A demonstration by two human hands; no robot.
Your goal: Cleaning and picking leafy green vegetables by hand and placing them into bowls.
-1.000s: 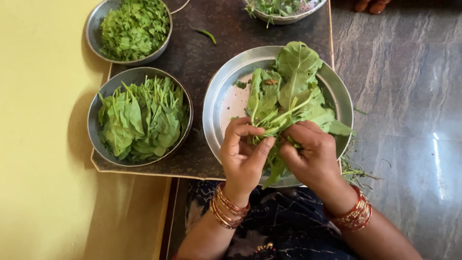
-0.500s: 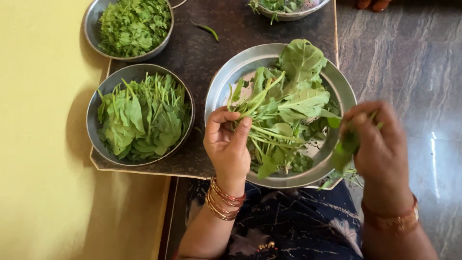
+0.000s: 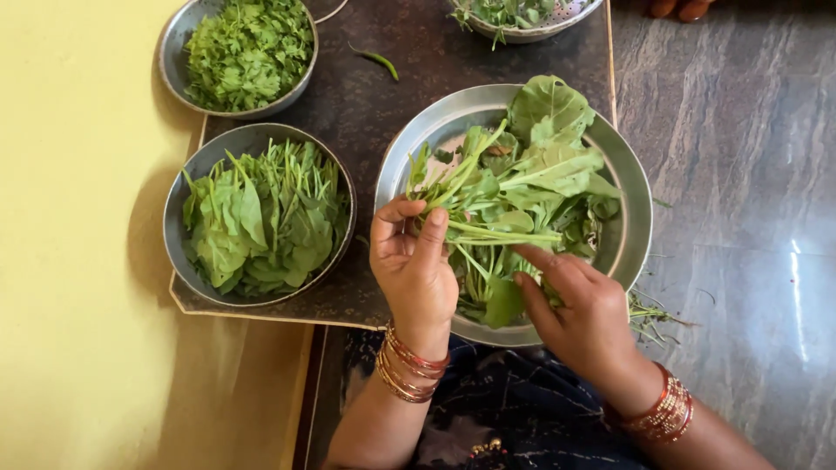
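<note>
A round steel plate (image 3: 631,187) on a dark board holds a loose heap of spinach leaves and stems (image 3: 531,187). My left hand (image 3: 414,265) pinches a bunch of those stems at the plate's left side, the leaves fanning up and right. My right hand (image 3: 579,309) rests at the plate's near rim, fingers stretched into the leaves and touching a stem; it grips nothing that I can see. Both wrists carry red and gold bangles.
A steel bowl of picked spinach leaves (image 3: 261,213) sits to the left, a bowl of small chopped greens (image 3: 248,52) behind it, and a pale bowl of greens (image 3: 518,17) at the back. A green chilli (image 3: 376,59) lies on the board. Discarded stems (image 3: 653,312) lie on the stone floor at right.
My right hand carried a torn piece out to the right over the floor, then came back without it to the near rim. My left hand kept its bunch of stems.
</note>
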